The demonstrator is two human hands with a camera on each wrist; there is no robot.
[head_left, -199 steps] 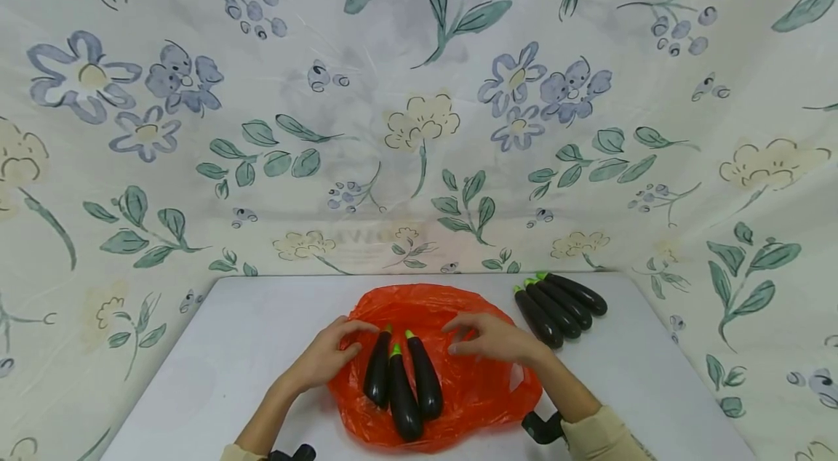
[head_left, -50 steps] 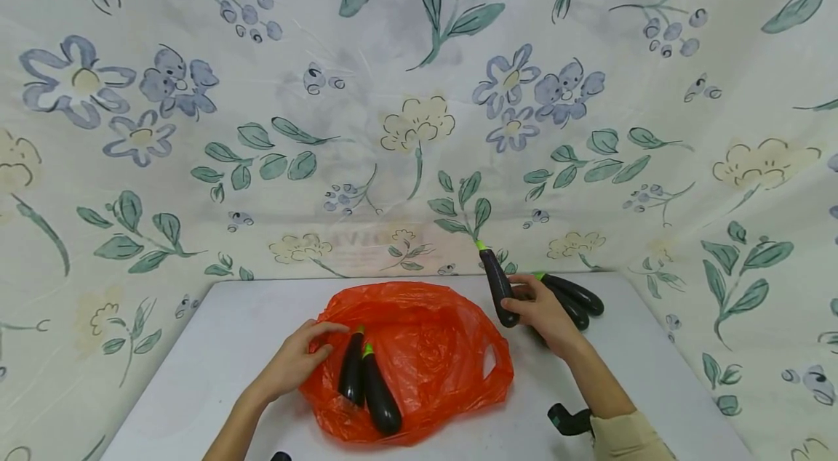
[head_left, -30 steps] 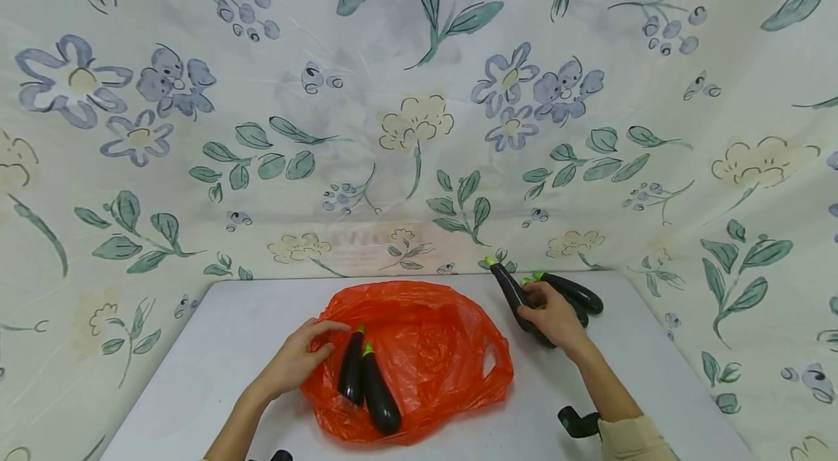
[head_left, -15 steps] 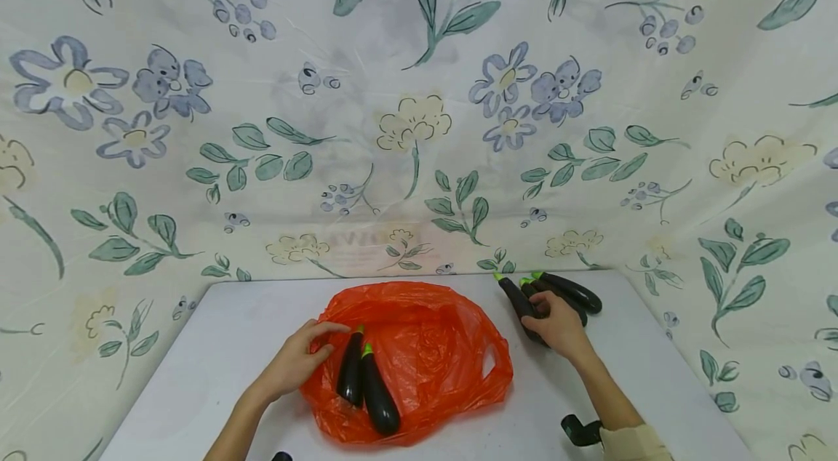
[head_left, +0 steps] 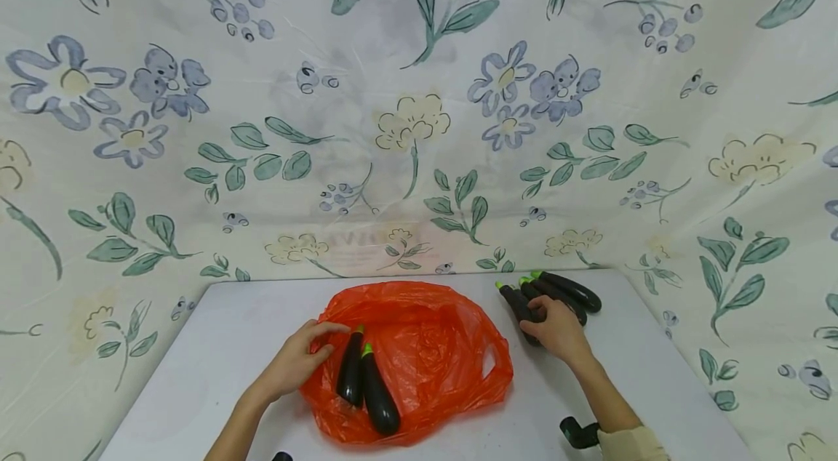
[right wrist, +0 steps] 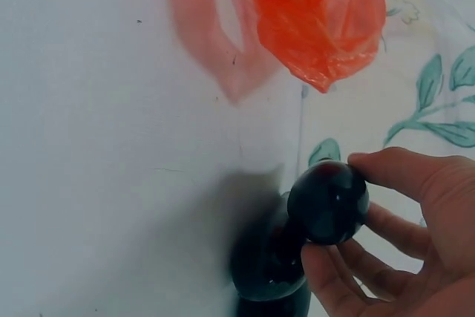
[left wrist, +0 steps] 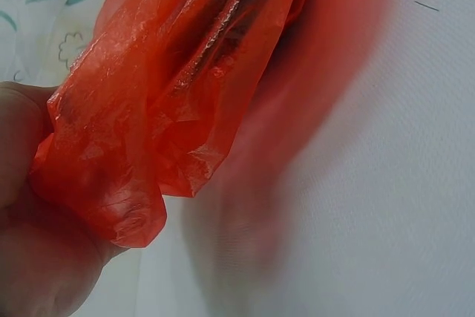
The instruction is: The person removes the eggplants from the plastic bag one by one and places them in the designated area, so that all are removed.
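Observation:
A crinkled red plastic bag (head_left: 445, 359) lies spread on the table, with two dark eggplants (head_left: 380, 392) on it at its left side, green stems pointing away. My left hand (head_left: 297, 359) holds the bag's left edge, its thumb towards the eggplants; in the left wrist view the bag (left wrist: 119, 161) runs between thumb and fingers. My right hand (head_left: 559, 326) grips another eggplant (head_left: 513, 301) by its thick end at the right, beside the other eggplants. In the right wrist view thumb and fingers pinch its rounded end (right wrist: 329, 202), over another dark eggplant (right wrist: 266, 265).
More eggplants (head_left: 575, 291) lie side by side at the table's back right, partly hidden by my right hand. The white table (head_left: 196, 352) ends at a floral cloth backdrop (head_left: 366, 155). A black wrist camera (head_left: 579, 433) sits below my right forearm.
Earlier three eggplants lay on the bag; now two do. My right hand has carried one to the right and lowered it beside the others. The bag and left hand have shifted left.

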